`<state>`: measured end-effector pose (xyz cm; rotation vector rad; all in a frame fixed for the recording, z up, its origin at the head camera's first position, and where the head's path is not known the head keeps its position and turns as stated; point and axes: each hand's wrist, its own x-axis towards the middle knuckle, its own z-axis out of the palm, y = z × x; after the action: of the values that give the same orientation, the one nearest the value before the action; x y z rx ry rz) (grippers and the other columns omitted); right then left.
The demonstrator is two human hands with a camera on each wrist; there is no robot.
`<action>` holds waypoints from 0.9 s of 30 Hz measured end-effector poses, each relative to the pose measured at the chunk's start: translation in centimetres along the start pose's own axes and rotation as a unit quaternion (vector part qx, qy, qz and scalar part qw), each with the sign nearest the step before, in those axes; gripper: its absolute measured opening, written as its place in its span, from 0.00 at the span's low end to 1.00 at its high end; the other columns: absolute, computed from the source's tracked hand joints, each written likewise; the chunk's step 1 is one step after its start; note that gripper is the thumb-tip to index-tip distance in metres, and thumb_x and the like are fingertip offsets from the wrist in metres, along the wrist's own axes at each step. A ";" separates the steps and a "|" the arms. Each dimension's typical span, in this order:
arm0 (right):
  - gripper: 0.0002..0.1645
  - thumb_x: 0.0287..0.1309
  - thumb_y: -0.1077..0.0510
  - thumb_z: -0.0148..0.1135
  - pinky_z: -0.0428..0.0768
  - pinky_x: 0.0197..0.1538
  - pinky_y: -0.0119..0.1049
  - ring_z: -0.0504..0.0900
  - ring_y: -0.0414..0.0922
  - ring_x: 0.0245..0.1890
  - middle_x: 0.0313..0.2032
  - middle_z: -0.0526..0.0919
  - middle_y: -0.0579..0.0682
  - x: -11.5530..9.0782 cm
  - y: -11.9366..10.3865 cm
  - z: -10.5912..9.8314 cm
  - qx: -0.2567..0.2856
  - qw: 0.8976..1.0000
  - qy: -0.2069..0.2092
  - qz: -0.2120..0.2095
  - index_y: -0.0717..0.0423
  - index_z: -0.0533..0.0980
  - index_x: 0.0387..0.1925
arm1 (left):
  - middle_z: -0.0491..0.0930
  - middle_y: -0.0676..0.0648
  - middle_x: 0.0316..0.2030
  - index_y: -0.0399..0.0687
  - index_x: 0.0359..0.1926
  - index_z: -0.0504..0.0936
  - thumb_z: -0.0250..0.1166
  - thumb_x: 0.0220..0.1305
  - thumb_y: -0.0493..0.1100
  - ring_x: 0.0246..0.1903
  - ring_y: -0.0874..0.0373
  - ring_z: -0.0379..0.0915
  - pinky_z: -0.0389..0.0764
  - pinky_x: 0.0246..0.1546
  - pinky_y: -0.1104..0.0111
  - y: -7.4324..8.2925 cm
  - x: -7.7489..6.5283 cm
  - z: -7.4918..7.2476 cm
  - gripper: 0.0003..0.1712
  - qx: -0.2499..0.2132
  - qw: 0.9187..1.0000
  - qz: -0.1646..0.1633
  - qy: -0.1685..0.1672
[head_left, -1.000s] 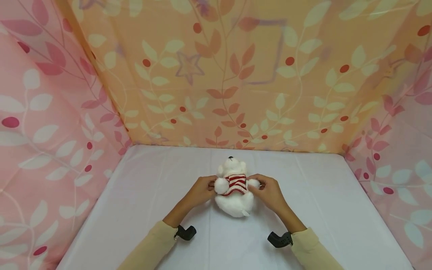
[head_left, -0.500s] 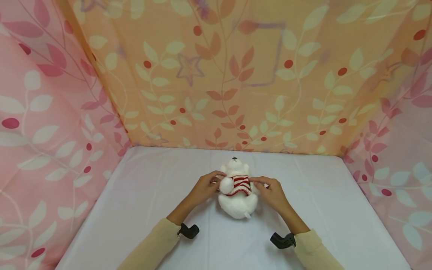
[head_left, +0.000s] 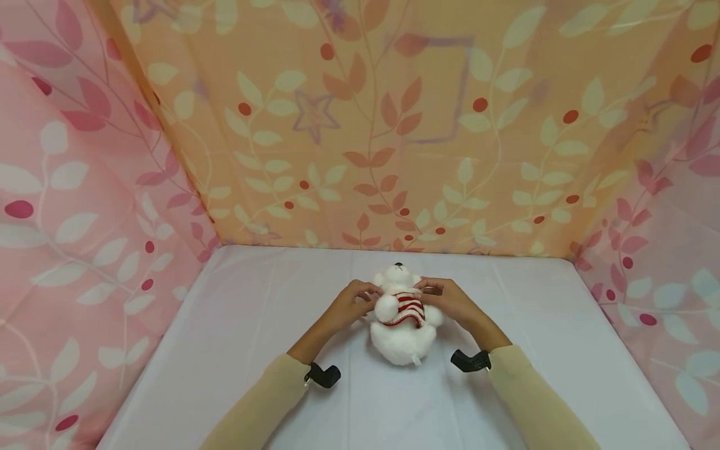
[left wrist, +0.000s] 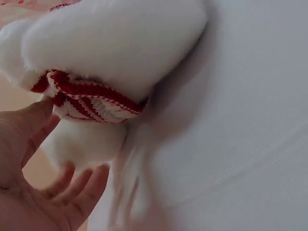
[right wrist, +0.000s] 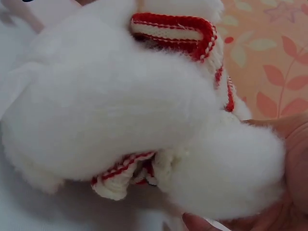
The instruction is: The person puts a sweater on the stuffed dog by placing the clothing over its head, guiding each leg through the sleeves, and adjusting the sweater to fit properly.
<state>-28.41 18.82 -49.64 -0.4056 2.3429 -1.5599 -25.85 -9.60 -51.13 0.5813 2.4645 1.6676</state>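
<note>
A white plush bear lies on its back on the white table, its black nose toward the back. It wears a red-and-white striped knitted sweater. At the bear's left-hand shoulder in the head view, my left hand pinches the sweater's edge with thumb and forefinger. The left wrist view shows the thumb tip on the knit and the other fingers loosely bent. My right hand pinches the sweater near the neck on the other side. In the right wrist view a furry arm hides its fingertips.
The white-covered table ends at an orange leaf-print curtain. Pink leaf-print curtains stand on the left and right. Each wrist wears a small black device, with beige sleeves behind.
The bear has shifted slightly to the right. My right hand has left the bear's arm and moved up to the sweater's neck. My left hand has moved right and slightly up along the bear's side.
</note>
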 end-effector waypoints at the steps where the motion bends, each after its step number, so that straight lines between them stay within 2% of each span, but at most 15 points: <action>1: 0.15 0.63 0.52 0.70 0.74 0.61 0.45 0.73 0.54 0.64 0.62 0.78 0.56 0.2 0.1 -0.1 0.007 1.000 -0.003 0.007 0.55 0.83 0.48 | 0.70 0.38 0.58 0.47 0.47 0.86 0.68 0.68 0.39 0.58 0.40 0.70 0.84 0.42 0.52 0.0 0.1 0.0 0.08 0.006 1.000 0.008 0.005; 4: 0.14 0.63 0.54 0.70 0.76 0.56 0.36 0.75 0.49 0.60 0.56 0.81 0.52 0.6 0.5 -0.1 0.025 1.000 -0.010 0.012 0.56 0.83 0.47 | 0.62 0.36 0.69 0.46 0.41 0.84 0.67 0.68 0.36 0.70 0.39 0.59 0.80 0.52 0.48 -0.2 0.5 0.0 0.03 0.019 0.999 0.029 0.011; 6: 0.14 0.63 0.55 0.70 0.77 0.52 0.34 0.77 0.49 0.56 0.53 0.82 0.52 0.8 0.8 0.0 0.049 0.999 -0.014 0.014 0.58 0.82 0.46 | 0.63 0.37 0.72 0.47 0.40 0.81 0.65 0.69 0.34 0.73 0.41 0.56 0.78 0.56 0.46 -0.3 0.7 0.1 0.03 0.025 0.999 0.038 0.007; 8: 0.14 0.63 0.56 0.70 0.79 0.48 0.33 0.77 0.51 0.55 0.52 0.81 0.54 1.0 1.1 0.1 0.070 0.997 -0.013 0.016 0.60 0.82 0.46 | 0.71 0.39 0.68 0.46 0.41 0.79 0.63 0.71 0.34 0.70 0.43 0.62 0.77 0.57 0.46 -0.6 0.8 0.1 0.03 0.030 0.999 0.043 0.007; 10: 0.13 0.62 0.56 0.71 0.80 0.48 0.32 0.76 0.52 0.58 0.55 0.81 0.55 1.2 1.4 0.3 0.082 0.996 0.002 0.018 0.60 0.83 0.44 | 0.78 0.42 0.61 0.44 0.41 0.77 0.62 0.73 0.35 0.67 0.46 0.68 0.77 0.58 0.49 -0.8 1.0 0.2 0.01 0.037 0.998 0.044 0.016; 13: 0.13 0.60 0.56 0.73 0.80 0.52 0.33 0.74 0.54 0.65 0.62 0.79 0.57 1.5 1.5 0.9 0.072 0.997 0.040 0.010 0.60 0.85 0.43 | 0.82 0.44 0.51 0.42 0.43 0.76 0.60 0.75 0.37 0.62 0.49 0.75 0.80 0.55 0.53 -1.0 1.3 0.2 0.02 0.053 0.996 0.055 0.047; 15: 0.12 0.59 0.56 0.74 0.80 0.54 0.33 0.74 0.54 0.66 0.63 0.78 0.58 1.7 1.5 1.3 0.061 0.996 0.072 0.000 0.60 0.86 0.41 | 0.84 0.46 0.47 0.42 0.42 0.76 0.59 0.75 0.39 0.57 0.52 0.79 0.81 0.53 0.56 -1.1 1.4 0.2 0.04 0.066 0.993 0.062 0.071; 18: 0.12 0.60 0.59 0.73 0.82 0.49 0.33 0.82 0.53 0.57 0.57 0.82 0.61 2.0 1.4 1.9 0.049 0.993 0.108 -0.025 0.64 0.86 0.40 | 0.85 0.48 0.40 0.45 0.42 0.76 0.60 0.74 0.40 0.42 0.58 0.81 0.80 0.45 0.61 -1.3 1.5 0.2 0.03 0.093 0.988 0.073 0.099; 20: 0.11 0.61 0.60 0.72 0.82 0.44 0.31 0.85 0.48 0.48 0.52 0.85 0.62 2.1 1.4 2.2 0.045 0.989 0.131 -0.044 0.67 0.86 0.40 | 0.84 0.50 0.34 0.47 0.41 0.76 0.61 0.73 0.41 0.33 0.61 0.76 0.77 0.39 0.65 -1.5 1.7 0.2 0.03 0.114 0.984 0.078 0.112; 23: 0.11 0.61 0.61 0.72 0.81 0.41 0.28 0.85 0.43 0.43 0.45 0.87 0.62 2.0 1.0 2.6 0.034 0.986 0.149 -0.067 0.68 0.86 0.37 | 0.85 0.51 0.33 0.49 0.39 0.76 0.62 0.72 0.41 0.32 0.61 0.77 0.78 0.39 0.65 -1.8 1.8 0.4 0.03 0.140 0.980 0.073 0.117; 25: 0.11 0.60 0.59 0.73 0.80 0.42 0.28 0.85 0.43 0.44 0.45 0.88 0.60 1.9 1.1 2.7 0.015 0.985 0.155 -0.078 0.66 0.87 0.36 | 0.86 0.50 0.37 0.50 0.39 0.77 0.65 0.70 0.37 0.38 0.59 0.81 0.80 0.42 0.63 -1.9 1.6 0.5 0.04 0.149 0.980 0.072 0.112; 27: 0.11 0.59 0.57 0.74 0.80 0.44 0.30 0.84 0.48 0.48 0.48 0.87 0.59 1.6 1.0 2.8 0.002 0.985 0.154 -0.080 0.63 0.87 0.37 | 0.86 0.49 0.42 0.50 0.39 0.78 0.68 0.66 0.35 0.45 0.55 0.83 0.81 0.47 0.60 -1.8 1.3 0.5 0.07 0.147 0.981 0.069 0.103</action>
<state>-28.79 16.16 -51.71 -0.3820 2.5903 -1.8149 -27.36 -9.23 -52.83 0.6529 2.9122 1.4835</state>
